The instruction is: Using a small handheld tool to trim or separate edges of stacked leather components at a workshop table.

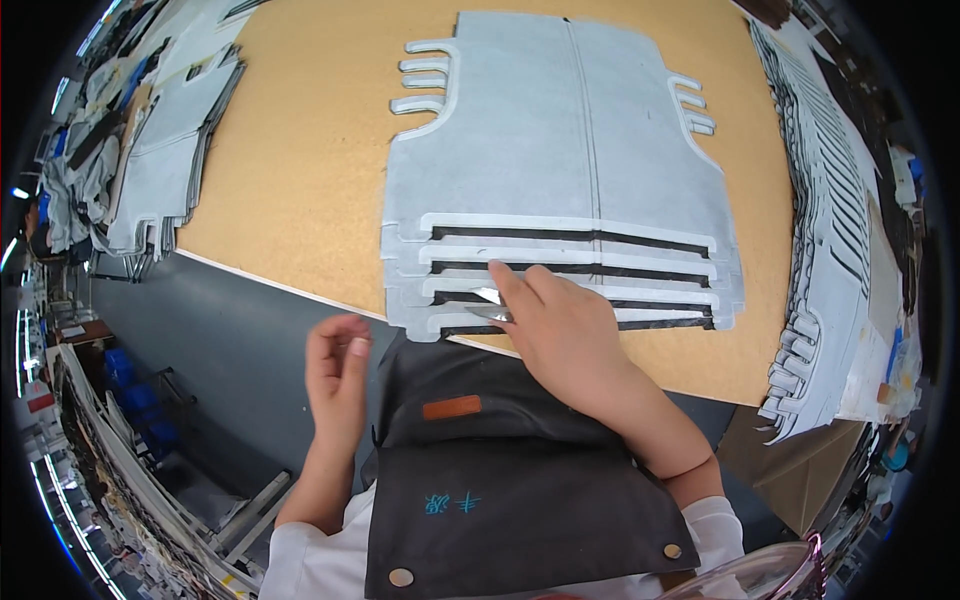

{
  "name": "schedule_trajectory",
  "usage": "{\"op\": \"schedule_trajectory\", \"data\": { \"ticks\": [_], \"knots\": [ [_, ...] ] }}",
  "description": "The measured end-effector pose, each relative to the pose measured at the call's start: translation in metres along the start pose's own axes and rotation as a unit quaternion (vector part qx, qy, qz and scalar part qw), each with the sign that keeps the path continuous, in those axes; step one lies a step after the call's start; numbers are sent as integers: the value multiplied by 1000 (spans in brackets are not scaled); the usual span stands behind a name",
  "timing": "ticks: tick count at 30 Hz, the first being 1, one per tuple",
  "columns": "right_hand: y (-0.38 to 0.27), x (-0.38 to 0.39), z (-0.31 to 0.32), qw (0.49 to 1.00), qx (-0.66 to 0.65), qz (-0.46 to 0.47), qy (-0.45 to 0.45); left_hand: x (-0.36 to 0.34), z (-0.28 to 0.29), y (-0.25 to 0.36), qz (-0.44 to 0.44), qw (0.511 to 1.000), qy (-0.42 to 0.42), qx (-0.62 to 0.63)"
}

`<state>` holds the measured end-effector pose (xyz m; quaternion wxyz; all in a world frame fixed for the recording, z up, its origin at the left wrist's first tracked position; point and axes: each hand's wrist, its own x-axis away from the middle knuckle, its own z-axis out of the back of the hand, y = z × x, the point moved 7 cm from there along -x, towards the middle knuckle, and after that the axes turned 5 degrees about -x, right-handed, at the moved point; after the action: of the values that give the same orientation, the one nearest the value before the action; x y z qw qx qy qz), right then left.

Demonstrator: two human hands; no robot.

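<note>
Apparently, the right hand (568, 340) holds snips (490, 313) over grey panel (500, 150).

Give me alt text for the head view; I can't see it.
The right hand holds metal snips over the near end of a slotted grey panel on a tan table. The left hand, seemingly empty, hangs apart near the table's edge. Stacks of grey pieces lie at both sides.

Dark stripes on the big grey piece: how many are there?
4, across the lower part of the grey piece: the top stripe, the second, the third and the bottom one. The right hand, holding silver blades, covers bits of the lower three. None looks fully hidden.
</note>
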<state>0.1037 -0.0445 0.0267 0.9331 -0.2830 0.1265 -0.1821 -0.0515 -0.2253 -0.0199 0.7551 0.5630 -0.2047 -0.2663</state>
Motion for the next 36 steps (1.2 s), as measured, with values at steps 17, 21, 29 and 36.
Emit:
{"op": "schedule_trajectory", "data": {
  "ticks": [17, 21, 29, 36],
  "knots": [
    [-8, 58, -44, 667, -611, -360, -228, -30, -70, 36, 148, 942, -242, 178],
    [-8, 47, -49, 632, -638, -379, -225, -32, -67, 37, 163, 936, -269, 160],
    [-18, 29, -50, 589, -686, -338, -261, -31, -65, 35, 127, 938, -265, 185],
    [-17, 26, -52, 612, -679, -327, -238, -35, -66, 35, 110, 940, -277, 168]
  ]
}}
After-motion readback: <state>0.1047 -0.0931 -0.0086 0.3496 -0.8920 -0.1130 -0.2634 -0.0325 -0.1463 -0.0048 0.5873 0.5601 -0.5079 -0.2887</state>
